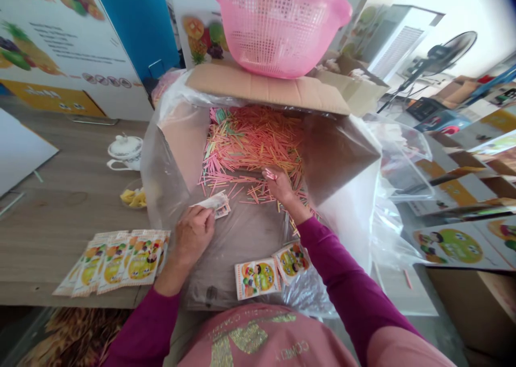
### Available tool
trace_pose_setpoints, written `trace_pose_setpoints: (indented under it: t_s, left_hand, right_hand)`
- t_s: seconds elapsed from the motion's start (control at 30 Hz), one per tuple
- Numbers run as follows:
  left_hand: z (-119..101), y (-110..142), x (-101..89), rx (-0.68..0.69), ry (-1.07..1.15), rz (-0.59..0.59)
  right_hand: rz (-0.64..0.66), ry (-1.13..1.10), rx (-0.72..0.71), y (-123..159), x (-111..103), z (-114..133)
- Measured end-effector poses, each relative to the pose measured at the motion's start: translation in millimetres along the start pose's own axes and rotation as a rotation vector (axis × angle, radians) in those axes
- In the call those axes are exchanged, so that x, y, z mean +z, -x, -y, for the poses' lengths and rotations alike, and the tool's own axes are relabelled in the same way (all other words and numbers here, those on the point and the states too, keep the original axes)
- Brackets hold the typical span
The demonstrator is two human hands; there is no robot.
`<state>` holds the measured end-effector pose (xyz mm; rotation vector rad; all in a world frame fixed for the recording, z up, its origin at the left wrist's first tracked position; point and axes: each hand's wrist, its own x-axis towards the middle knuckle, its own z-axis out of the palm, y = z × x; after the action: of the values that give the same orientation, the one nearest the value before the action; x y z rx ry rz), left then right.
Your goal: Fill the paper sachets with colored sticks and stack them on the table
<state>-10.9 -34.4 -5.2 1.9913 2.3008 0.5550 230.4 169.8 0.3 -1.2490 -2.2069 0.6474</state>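
My left hand [195,228] is closed on a small printed packet [220,203], which it holds low over the plastic lining at the front of the box. Several thin pink sticks [271,174] are gripped in the fingers of my right hand [279,184]. That hand is at the near edge of a heap of pink, orange and green sticks [258,136] inside an open cardboard box [334,152]. Close to my body lie two printed packets, a flat one [257,278] and a tilted one [292,262]. More printed packets [139,257] overlap in a row on the table at the left.
A pink basket [282,34] stands behind the box's rear flap [266,90]. Left of the box are a lidded white cup [126,151] and a small dish of yellow pieces [134,196]. Clear plastic tubs [407,168], cartons [447,240] and a fan [451,52] are at the right.
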Motion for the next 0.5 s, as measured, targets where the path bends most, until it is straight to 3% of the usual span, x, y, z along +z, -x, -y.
trace_pose_setpoints:
  t_s: [0.13,0.27,0.33,0.5]
  left_hand:
    - [0.4,2.4,-2.9,-0.032,0.075,0.041]
    - [-7.5,2.3,-2.3,-0.007,-0.026,0.042]
    - [-9.1,1.2,-0.5,-0.019,-0.055,0.007]
    - [-4.0,2.1,5.9,0.009,-0.105,-0.057]
  right_hand:
    - [-0.213,-0.48,0.181,6.9,2.3,3.4]
    - [-0.144,-0.692,0.24,32.5,6.4,16.9]
    - [-0.043,-0.618,0.169,50.0,7.7,23.1]
    - [0.277,-0.189,-0.072,79.7,13.5,26.1]
